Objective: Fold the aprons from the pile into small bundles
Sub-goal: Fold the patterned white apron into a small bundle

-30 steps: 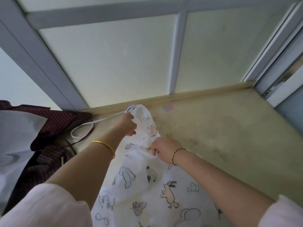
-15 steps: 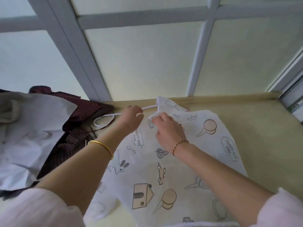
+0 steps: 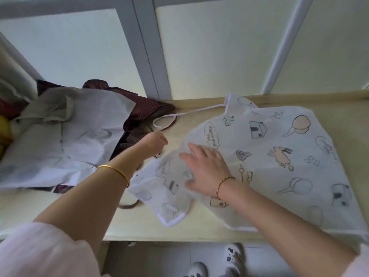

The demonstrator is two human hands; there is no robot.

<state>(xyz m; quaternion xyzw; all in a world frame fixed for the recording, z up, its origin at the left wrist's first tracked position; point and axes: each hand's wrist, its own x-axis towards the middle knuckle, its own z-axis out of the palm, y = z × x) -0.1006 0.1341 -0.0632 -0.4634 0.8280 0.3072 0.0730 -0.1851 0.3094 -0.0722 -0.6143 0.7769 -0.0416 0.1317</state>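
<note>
Printed apron (image 3: 269, 156): we found it spread flat on the pale table (image 3: 199, 230), filling the centre-right of the frame. One flap trailed toward the bottom centre, near the table's front edge.
Right hand (image 3: 205, 170): it lay flat on the apron's left part, fingers straight and splayed, gripping nothing. We judged it was pinning and smoothing the cloth so the sheet would not slide.
Left hand (image 3: 154, 140): it sat just left of the apron's edge with its fingers curled inward. It was blurred, so we could not tell whether it held anything.
White tie strap (image 3: 165, 118): it ran leftward from the apron's upper corner and ended in a loop beside the pile. We judged the left hand was placed to gather it, since a loose tie would spoil a bundle.
Pile (image 3: 79, 136): it lay heaped at the left of the frame, with crumpled white cloth over a maroon striped apron (image 3: 147, 108).
In the way: the strap's loop touched the maroon cloth, and a dark cord (image 3: 129, 205) trailed out below the left forearm. We thought either might snag.
Surroundings: a grey window frame (image 3: 147, 56) stood behind the table, and white shoes (image 3: 233, 254) showed at the bottom.
Stage: we judged that no fold had been made yet.
</note>
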